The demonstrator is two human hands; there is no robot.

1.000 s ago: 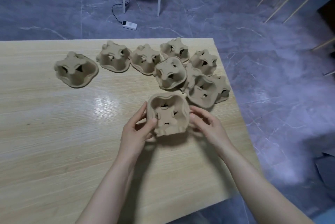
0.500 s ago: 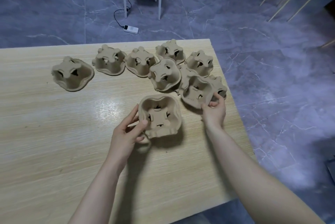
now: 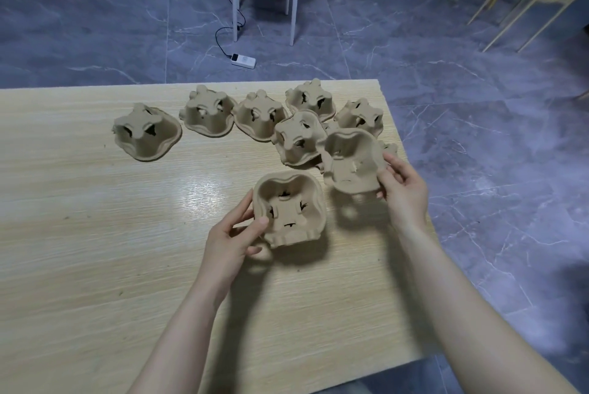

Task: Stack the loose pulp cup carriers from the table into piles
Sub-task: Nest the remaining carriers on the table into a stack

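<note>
Pale wood surface point(image 3: 95, 234) over grey marbled floor, loose upside-down carriers point(image 3: 208, 113) strewn along its far edge. Left hand point(image 3: 232, 234) gripping the rim of an open-side-up carrier point(image 3: 288, 210) near the middle. Right hand point(image 3: 403, 189) pinching a second carrier point(image 3: 352, 161), lifted and tilted just beside the first. Mid-stack, apparently. Next: level it, align the cups, then nest it into the left one.

A pale wood-grain surface point(image 3: 95, 234) carries loose pulp cup carriers, upside down. One point(image 3: 146, 132) lies apart at the left; two more point(image 3: 207, 115) point(image 3: 259, 116) sit side by side along the far edge, others point(image 3: 298, 138) crowd near the right corner.
</note>
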